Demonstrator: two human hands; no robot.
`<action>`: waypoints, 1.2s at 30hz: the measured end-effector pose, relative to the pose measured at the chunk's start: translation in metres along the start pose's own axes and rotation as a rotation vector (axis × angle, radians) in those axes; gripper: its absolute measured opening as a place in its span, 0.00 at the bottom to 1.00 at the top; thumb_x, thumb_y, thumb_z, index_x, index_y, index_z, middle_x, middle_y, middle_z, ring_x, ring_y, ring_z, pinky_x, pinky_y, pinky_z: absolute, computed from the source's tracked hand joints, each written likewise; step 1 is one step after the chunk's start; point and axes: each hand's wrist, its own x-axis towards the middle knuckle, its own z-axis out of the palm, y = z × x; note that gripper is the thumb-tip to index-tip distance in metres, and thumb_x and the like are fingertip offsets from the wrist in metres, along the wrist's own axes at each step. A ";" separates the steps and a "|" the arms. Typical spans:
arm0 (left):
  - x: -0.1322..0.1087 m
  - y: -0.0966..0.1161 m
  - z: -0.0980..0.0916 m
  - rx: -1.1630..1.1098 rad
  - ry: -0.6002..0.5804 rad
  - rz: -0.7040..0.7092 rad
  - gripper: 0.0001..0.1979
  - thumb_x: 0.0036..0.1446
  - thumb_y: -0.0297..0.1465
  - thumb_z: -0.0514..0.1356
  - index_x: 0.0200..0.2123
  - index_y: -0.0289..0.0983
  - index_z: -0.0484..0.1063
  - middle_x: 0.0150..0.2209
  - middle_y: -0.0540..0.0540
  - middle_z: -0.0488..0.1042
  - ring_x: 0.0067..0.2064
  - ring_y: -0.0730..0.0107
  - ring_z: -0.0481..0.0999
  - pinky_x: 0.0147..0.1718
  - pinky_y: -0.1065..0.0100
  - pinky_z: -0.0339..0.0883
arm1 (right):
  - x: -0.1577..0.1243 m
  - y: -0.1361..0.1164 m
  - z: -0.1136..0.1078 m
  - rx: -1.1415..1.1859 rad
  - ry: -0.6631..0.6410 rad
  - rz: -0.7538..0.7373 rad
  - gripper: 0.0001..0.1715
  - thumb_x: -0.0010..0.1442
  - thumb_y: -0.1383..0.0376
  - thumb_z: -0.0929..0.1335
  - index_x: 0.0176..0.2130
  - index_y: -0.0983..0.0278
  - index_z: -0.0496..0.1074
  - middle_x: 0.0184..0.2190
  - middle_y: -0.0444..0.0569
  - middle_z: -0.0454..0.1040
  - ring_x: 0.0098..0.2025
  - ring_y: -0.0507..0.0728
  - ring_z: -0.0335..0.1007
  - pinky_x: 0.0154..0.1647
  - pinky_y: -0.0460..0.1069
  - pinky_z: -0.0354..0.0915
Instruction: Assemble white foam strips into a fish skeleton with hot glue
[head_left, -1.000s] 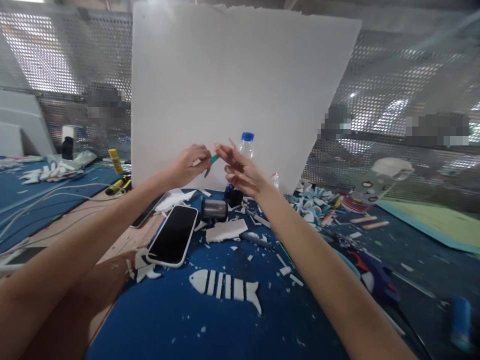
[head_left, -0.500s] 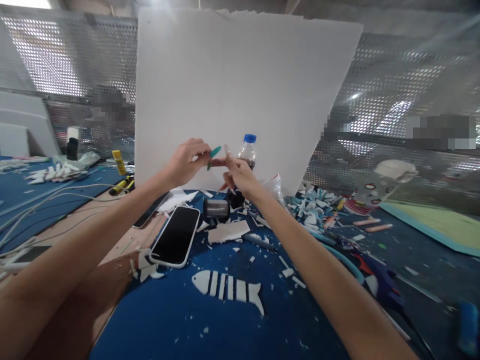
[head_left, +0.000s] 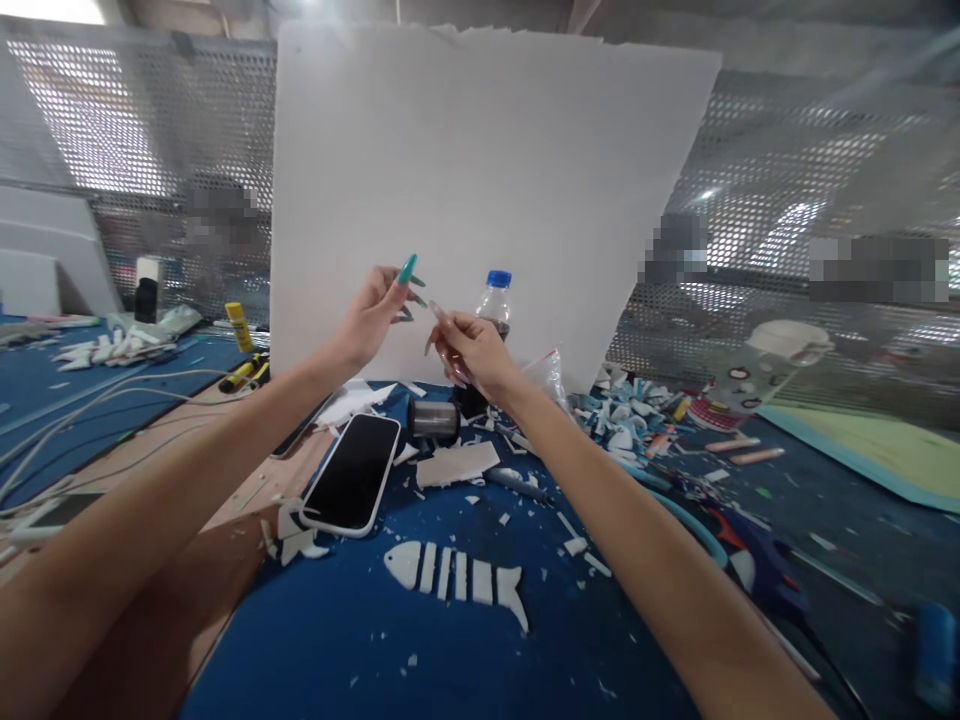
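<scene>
My left hand [head_left: 381, 305], with long green nails, is raised in front of the white board, its thumb against the bent fingers in a pinch. Close by on its right is my right hand [head_left: 474, 350], with long pale nails, its thumb and forefinger pressed together. Anything between the fingers is too thin or small to see. Below them a spool of thin line [head_left: 433, 419] lies on its side. A white foam fish [head_left: 480, 580], cut into several slices, lies flat on the blue table surface [head_left: 337, 640].
A phone [head_left: 352, 475] lies left of the spool. A bottle with a blue cap [head_left: 499, 279] stands behind my right hand. Foam scraps [head_left: 630, 410] are heaped to the right, near a glue gun [head_left: 765, 575]. A large white board [head_left: 480, 150] rises behind.
My left hand has turned so its green thumbnail points upward, and it has drawn slightly away from my right hand. My right fingers have closed from a spread pose into a pinch.
</scene>
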 end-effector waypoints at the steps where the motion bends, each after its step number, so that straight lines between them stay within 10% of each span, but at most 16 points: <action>1: -0.001 -0.001 0.002 -0.049 -0.021 -0.048 0.20 0.62 0.51 0.47 0.39 0.41 0.63 0.35 0.44 0.74 0.34 0.69 0.73 0.32 0.66 0.68 | 0.001 0.000 0.000 0.027 0.006 0.004 0.24 0.60 0.48 0.66 0.25 0.64 0.68 0.14 0.36 0.61 0.12 0.44 0.52 0.11 0.42 0.51; 18: -0.013 0.027 0.007 -0.590 -0.308 -0.584 0.21 0.58 0.52 0.53 0.38 0.39 0.66 0.28 0.49 0.69 0.31 0.70 0.69 0.28 0.70 0.63 | -0.002 -0.004 -0.001 0.256 -0.033 0.203 0.19 0.62 0.57 0.67 0.24 0.64 0.70 0.17 0.40 0.67 0.18 0.47 0.58 0.19 0.43 0.58; 36: -0.012 0.027 0.010 -0.631 -0.003 -0.610 0.13 0.54 0.20 0.57 0.42 0.39 0.61 0.31 0.53 0.67 0.27 0.80 0.67 0.29 0.74 0.65 | 0.003 0.003 0.003 0.187 0.435 0.170 0.16 0.65 0.64 0.64 0.27 0.65 0.74 0.27 0.47 0.78 0.23 0.49 0.72 0.32 0.48 0.73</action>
